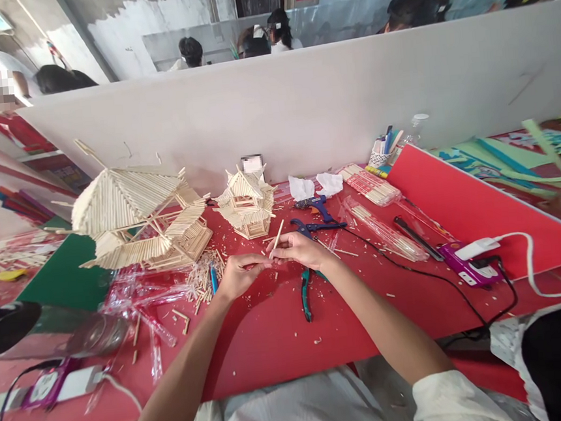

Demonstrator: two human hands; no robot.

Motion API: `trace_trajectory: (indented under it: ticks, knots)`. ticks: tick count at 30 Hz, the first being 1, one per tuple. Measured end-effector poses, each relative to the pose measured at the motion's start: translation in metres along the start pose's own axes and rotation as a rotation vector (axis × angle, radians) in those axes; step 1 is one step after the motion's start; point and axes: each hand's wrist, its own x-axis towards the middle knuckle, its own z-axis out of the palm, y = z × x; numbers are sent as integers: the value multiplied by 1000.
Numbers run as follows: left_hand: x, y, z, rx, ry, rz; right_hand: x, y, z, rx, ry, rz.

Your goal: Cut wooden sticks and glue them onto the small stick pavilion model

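Note:
In my right hand [301, 249] a pale wooden chopstick [278, 233] is pinched, tilted with its upper end leaning right. My left hand [243, 273] is closed, its fingertips meeting the right fingers near the stick's lower end; whatever they grip is too small to make out. Just behind my hands stands a small stick-built pavilion [248, 203] with two roof tiers. To its left is a larger stick pavilion [122, 201], its roof tilted. Green-handled pliers [306, 295] lie beneath my right wrist. A blue cutter [305, 228] and a blue glue gun [320, 206] rest behind my right hand.
Cut stick pieces [202, 279] and a blue pen [214, 278] lie left of my hands. Packs of chopsticks [371, 186] are at the right, near a purple power strip [469, 266] with cords. A clear bottle [85, 332] lies at left. A white partition [276, 106] closes the back.

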Motion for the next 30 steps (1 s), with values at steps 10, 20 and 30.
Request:
trace_trajectory:
  ticks: [10, 20, 30]
  knots:
    - [-2, 1, -3, 54, 57, 37, -23, -26, -40, -658, 128, -78]
    - [0, -10, -4, 46, 113, 9, -36, -15, -65, -1613, 399, 275]
    - [0, -4, -6, 66, 141, 38, -31, -25, -63, -1643, 436, 283]
